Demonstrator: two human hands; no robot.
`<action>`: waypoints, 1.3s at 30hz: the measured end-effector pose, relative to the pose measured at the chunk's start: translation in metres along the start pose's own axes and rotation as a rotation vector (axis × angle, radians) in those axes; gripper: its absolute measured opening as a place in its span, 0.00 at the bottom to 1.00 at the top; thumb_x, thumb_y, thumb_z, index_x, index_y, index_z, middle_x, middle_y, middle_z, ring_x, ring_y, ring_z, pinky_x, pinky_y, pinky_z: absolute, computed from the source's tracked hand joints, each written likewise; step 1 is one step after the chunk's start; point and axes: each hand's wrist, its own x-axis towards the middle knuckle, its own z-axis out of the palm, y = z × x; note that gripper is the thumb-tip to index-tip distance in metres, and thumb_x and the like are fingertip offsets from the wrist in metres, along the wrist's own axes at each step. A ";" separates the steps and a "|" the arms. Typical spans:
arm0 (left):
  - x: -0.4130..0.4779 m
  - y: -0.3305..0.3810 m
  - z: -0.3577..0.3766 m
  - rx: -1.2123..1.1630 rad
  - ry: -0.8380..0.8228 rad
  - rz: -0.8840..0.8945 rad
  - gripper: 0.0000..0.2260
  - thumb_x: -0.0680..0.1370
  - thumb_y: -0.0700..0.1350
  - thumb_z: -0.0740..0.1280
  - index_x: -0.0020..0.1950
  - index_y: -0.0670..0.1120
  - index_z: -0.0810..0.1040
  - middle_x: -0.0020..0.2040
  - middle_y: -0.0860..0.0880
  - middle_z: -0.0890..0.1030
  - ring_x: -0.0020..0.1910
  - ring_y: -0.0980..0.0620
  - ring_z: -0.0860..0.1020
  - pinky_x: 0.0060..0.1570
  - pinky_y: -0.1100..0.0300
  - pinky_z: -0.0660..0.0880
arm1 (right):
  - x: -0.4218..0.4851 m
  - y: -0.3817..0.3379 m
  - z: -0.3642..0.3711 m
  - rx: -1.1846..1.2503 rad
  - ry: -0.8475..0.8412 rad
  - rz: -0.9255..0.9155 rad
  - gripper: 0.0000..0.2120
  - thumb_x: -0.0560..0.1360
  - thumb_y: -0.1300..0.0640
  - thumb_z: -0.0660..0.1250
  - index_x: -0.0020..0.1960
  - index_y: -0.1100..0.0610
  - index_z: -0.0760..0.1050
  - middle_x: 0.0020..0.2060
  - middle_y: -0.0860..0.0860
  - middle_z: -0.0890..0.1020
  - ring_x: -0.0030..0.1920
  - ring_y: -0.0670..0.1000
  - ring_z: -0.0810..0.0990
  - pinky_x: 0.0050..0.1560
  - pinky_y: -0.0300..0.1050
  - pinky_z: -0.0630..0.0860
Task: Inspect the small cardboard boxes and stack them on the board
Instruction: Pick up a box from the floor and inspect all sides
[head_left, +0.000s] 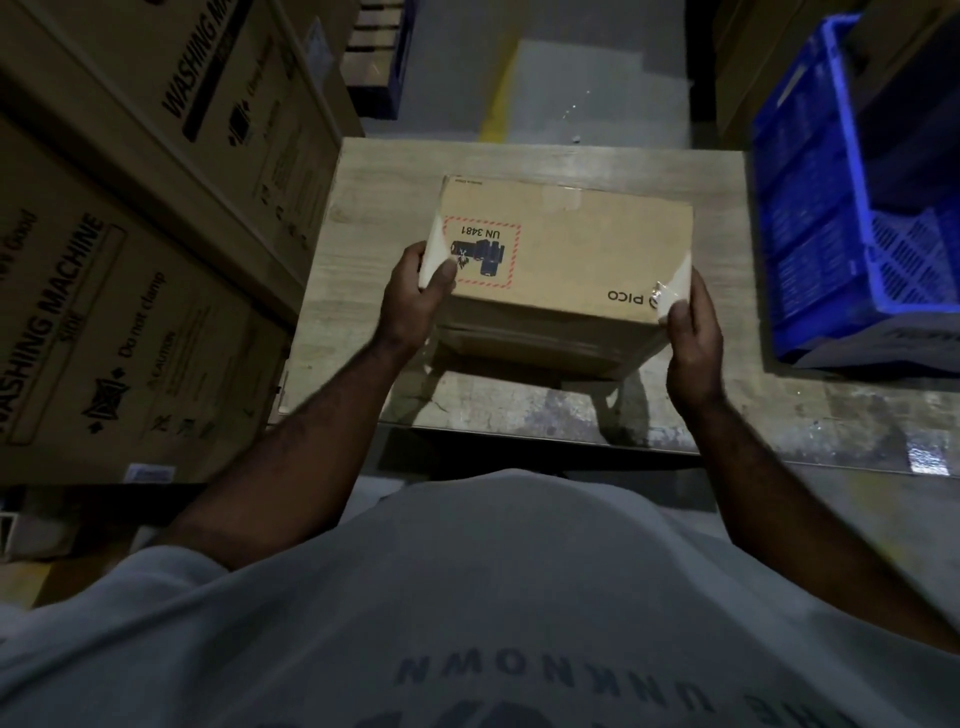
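I hold a small brown cardboard box (571, 254) over the pale wooden board (363, 249). Its top face shows a red-hatched "UN 3481" battery label and the word "PICO", both upside down to me. My left hand (415, 296) grips the box's near left corner, thumb on top by the label. My right hand (693, 338) grips the near right corner, thumb on a white tape patch. The box casts a shadow on the board below it; whether it touches the board I cannot tell.
Large "WASHING MACHINE" cartons (130, 260) stand stacked along the left. A blue plastic crate (831, 208) sits at the right beside the board. Grey floor with a yellow line (501, 88) lies beyond the board's far edge.
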 end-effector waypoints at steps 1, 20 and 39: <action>-0.006 -0.007 -0.001 0.012 -0.012 -0.012 0.26 0.75 0.64 0.66 0.68 0.52 0.71 0.62 0.48 0.81 0.60 0.48 0.81 0.58 0.49 0.81 | -0.005 0.005 -0.003 -0.021 -0.017 -0.008 0.31 0.84 0.44 0.60 0.82 0.59 0.61 0.73 0.56 0.76 0.71 0.56 0.76 0.68 0.55 0.76; 0.003 0.007 0.022 0.459 0.196 -0.159 0.24 0.80 0.66 0.63 0.50 0.43 0.74 0.45 0.46 0.80 0.45 0.44 0.79 0.39 0.56 0.69 | 0.003 0.017 -0.008 -0.466 -0.026 -0.010 0.22 0.82 0.50 0.69 0.73 0.55 0.75 0.60 0.45 0.82 0.59 0.45 0.82 0.58 0.37 0.77; 0.004 -0.009 0.032 0.607 0.001 -0.011 0.23 0.80 0.49 0.71 0.71 0.45 0.69 0.68 0.42 0.76 0.64 0.42 0.76 0.62 0.50 0.75 | 0.003 0.012 -0.014 -0.070 -0.146 0.225 0.33 0.80 0.35 0.65 0.78 0.53 0.68 0.70 0.53 0.79 0.70 0.54 0.78 0.73 0.59 0.73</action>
